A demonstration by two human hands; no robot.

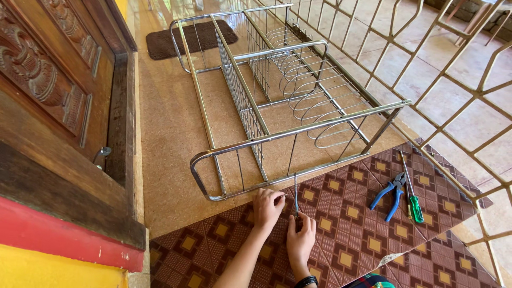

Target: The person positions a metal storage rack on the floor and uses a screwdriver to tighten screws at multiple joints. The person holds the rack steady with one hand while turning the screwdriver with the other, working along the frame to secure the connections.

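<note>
A chrome wire dish rack (277,133) lies on its side on the tan floor. My right hand (300,239), with a black band on the wrist, is closed around the lower end of a thin screwdriver (296,194). The screwdriver's shaft points up to the rack's near bottom rail. My left hand (266,206) rests just left of the shaft, on the patterned mat (341,234). Its fingertips are pinched together close to the shaft; whether they hold a small part I cannot tell.
Blue-handled pliers (392,194) and a green-handled screwdriver (415,207) lie on the mat to the right. A carved wooden door (53,90) stands at the left, a cream metal grille (453,80) at the right, and a dark doormat (192,37) beyond the rack.
</note>
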